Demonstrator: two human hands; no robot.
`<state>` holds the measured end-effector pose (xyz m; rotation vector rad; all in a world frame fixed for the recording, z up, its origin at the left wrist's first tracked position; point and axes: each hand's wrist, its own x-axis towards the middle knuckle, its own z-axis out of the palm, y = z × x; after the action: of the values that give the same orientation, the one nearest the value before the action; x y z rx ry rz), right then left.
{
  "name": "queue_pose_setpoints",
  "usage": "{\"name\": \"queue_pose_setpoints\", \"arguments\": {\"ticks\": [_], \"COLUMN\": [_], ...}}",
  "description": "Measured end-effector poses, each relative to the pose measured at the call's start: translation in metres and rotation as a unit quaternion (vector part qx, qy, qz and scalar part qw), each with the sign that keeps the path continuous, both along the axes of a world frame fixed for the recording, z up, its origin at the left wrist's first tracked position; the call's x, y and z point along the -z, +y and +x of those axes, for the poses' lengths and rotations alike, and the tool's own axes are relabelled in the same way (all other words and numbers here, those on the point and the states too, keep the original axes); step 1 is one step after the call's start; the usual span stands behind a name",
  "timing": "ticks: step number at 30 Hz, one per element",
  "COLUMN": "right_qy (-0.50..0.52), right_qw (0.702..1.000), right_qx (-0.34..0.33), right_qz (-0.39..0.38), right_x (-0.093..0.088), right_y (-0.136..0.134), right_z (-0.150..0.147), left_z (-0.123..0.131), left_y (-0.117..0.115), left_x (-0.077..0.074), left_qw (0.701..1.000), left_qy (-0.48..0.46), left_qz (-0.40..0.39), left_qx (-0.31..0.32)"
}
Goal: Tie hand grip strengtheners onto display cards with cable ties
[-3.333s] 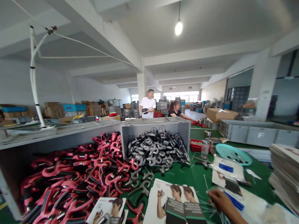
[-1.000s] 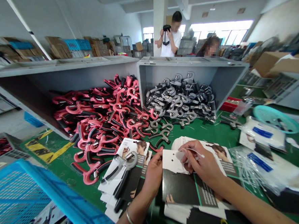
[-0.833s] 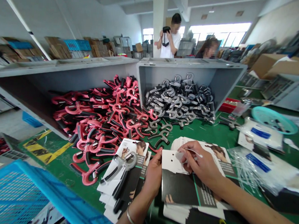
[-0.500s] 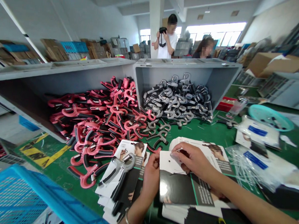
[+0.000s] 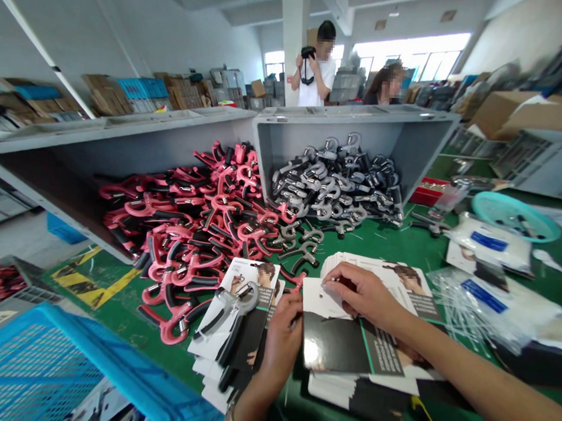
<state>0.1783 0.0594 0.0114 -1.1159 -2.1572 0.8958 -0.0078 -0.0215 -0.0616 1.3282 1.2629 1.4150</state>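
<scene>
My left hand point(image 5: 283, 331) has its fingers curled at the left edge of a printed backing card point(image 5: 334, 344). What lies inside those fingers is hidden. Over the card's white top, beside a small punched hole, my right hand point(image 5: 364, 292) pinches with thumb and fingertips; anything held there is too small to name. This card lies on a stack of similar cards point(image 5: 336, 392). Left of my left hand, a grey and black hand grip strengthener point(image 5: 240, 303) rests on another pile of cards point(image 5: 209, 365).
A grey crate point(image 5: 41, 158) spills red hand grips point(image 5: 187, 255); another crate point(image 5: 428, 140) holds grey ones point(image 5: 330, 182). White cable ties point(image 5: 465, 320) and plastic bags point(image 5: 493, 242) lie right, near a turquoise dish point(image 5: 495, 208). A blue basket point(image 5: 96, 351) stands front left. Two people are behind the crates.
The view has shifted slightly, so the crates and cards appear a little to the right. My left hand sits slightly lower against the card edge. My right hand keeps its pinch.
</scene>
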Motion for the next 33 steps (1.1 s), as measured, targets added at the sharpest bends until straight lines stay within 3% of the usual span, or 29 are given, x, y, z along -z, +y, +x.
{"name": "queue_pose_setpoints", "arguments": {"ticks": [5, 10, 13, 16, 23, 25, 28, 31, 33], "right_qy": [-0.005, 0.014, 0.007, -0.033, -0.152, -0.16, -0.159, -0.161, -0.167], "right_qw": [1.0, 0.999, 0.997, 0.991, 0.969, 0.966, 0.965, 0.966, 0.965], "right_qx": [-0.002, 0.004, -0.033, -0.067, -0.101, -0.102, -0.105, -0.108, -0.104], "right_qz": [0.029, 0.042, 0.073, 0.112, 0.168, 0.174, 0.181, 0.171, 0.172], "right_x": [-0.001, -0.004, -0.005, -0.008, -0.01, -0.008, -0.007, -0.007, -0.006], "right_y": [-0.001, -0.004, -0.005, -0.008, -0.015, -0.014, -0.013, -0.014, -0.014], "right_z": [0.001, 0.004, 0.005, 0.005, 0.002, 0.001, 0.001, 0.002, 0.001], "left_z": [0.02, 0.021, 0.021, 0.019, 0.001, -0.002, -0.002, 0.003, 0.007], "left_y": [0.022, 0.016, 0.015, 0.02, 0.017, 0.02, 0.032, 0.044, 0.046], "left_x": [0.001, -0.014, -0.022, -0.022, -0.019, -0.023, -0.027, -0.027, -0.026], "left_qw": [0.994, 0.993, 0.992, 0.98, 0.943, 0.947, 0.977, 0.99, 0.992], "left_qy": [-0.111, -0.112, -0.115, -0.184, -0.298, -0.287, -0.177, -0.065, -0.04], "left_qz": [-0.018, -0.027, -0.047, -0.072, -0.119, -0.129, -0.12, -0.115, -0.104], "left_qx": [0.006, 0.03, 0.028, 0.004, 0.088, 0.06, 0.023, 0.047, 0.052]}}
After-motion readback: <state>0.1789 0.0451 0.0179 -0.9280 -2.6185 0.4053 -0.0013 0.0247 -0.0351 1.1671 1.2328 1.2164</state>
